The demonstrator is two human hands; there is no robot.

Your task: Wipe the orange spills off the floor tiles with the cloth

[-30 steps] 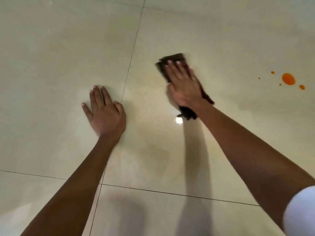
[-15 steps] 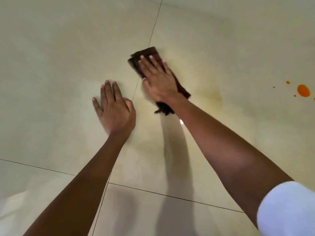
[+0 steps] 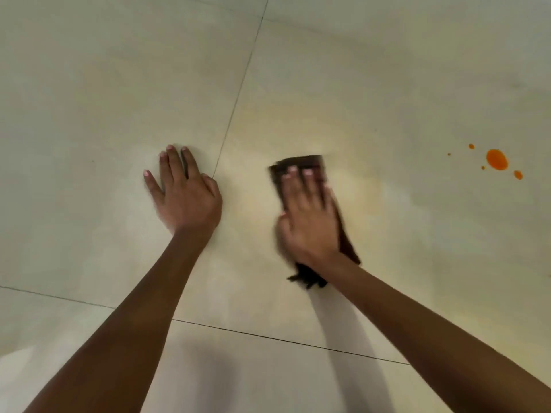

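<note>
A dark brown cloth (image 3: pixel 301 166) lies flat on the pale floor tiles, just right of a grout line. My right hand (image 3: pixel 310 219) presses down on it with the fingers stretched out, blurred by motion; only the cloth's far edge and near corner show. My left hand (image 3: pixel 185 198) rests flat on the tile to the left, fingers apart, holding nothing. An orange spill (image 3: pixel 496 159), one large drop with small droplets around it, sits on the tile far to the right of the cloth. A faint yellowish smear (image 3: pixel 366 186) spreads around the cloth.
Glossy cream tiles (image 3: pixel 89 99) fill the view, crossed by thin dark grout lines (image 3: pixel 235 102). My arms' shadows fall on the near tile. Nothing else stands on the floor.
My right hand slid the cloth left across the grout line, then back right and nearer to me. My left hand stayed planted. The view shifted.
</note>
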